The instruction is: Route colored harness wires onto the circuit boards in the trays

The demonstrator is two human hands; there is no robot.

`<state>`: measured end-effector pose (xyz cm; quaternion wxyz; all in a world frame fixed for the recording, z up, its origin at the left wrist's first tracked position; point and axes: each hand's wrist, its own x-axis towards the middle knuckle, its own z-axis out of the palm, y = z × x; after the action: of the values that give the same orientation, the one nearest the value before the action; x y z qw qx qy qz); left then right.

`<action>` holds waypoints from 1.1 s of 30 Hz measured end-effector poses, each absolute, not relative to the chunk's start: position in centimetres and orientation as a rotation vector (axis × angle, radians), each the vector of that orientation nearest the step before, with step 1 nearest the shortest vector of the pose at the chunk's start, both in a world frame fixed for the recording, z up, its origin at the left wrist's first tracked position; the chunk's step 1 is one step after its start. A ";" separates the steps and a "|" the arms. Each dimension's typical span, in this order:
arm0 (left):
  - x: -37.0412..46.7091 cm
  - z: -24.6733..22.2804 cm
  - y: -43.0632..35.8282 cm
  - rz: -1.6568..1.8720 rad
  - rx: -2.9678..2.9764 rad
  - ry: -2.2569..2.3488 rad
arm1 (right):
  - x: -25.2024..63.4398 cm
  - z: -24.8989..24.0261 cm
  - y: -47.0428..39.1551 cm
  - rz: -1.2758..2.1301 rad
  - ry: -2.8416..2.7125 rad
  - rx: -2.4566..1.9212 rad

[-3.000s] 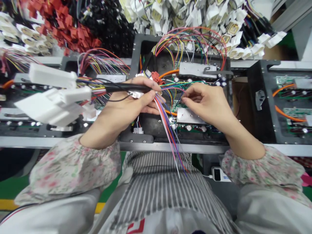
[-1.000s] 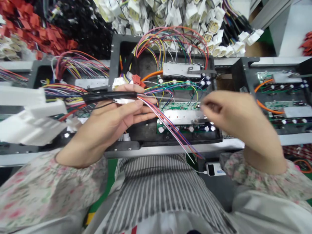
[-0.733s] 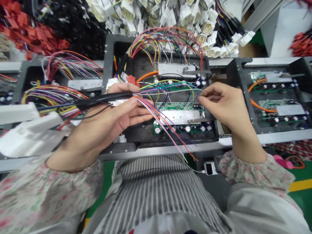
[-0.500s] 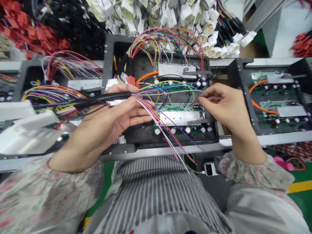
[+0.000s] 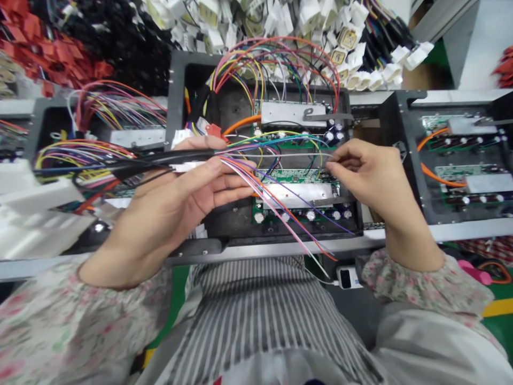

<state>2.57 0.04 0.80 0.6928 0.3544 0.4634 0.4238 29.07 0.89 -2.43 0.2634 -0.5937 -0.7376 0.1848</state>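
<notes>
Left hand (image 5: 176, 198) grips wire harness (image 5: 160, 160) — lying left-right, loose ends rightward

A grey metal rail (image 5: 460, 231) ran along the bench; below it lay green floor (image 5: 497, 291) with a yellow stripe (image 5: 497, 308)

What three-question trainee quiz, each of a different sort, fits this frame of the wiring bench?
1. True or false: the left hand grips a sleeved bundle of wires.
2. The right hand pinches: A) a grey wire B) a red plug C) a screwdriver.
3. Fill in: loose coloured wire ends fan out over the green ____.

Key: 1 true; 2 A; 3 circuit board.
</notes>
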 end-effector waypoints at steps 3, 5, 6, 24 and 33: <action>2.7 0.9 0.1 0.966 0.778 1.061 | 29.2 -1.2 0.1 0.454 -2.035 -1.647; 2.8 1.1 0.1 0.970 0.772 1.071 | 29.2 -0.1 -0.9 0.528 -2.165 -1.563; 2.9 1.1 0.1 0.972 0.769 1.079 | 29.2 0.4 -1.4 0.589 -2.263 -1.485; 2.8 0.8 0.5 1.014 0.756 1.083 | 28.2 0.7 -2.4 0.533 -2.504 -1.505; 2.9 0.6 0.6 1.027 0.761 1.083 | 28.3 -0.1 -3.5 0.641 -2.554 -1.449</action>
<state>2.87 0.63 0.59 0.6692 0.3376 0.4803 0.4555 28.25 -3.47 -0.09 0.0680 -0.4809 -0.8478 0.2129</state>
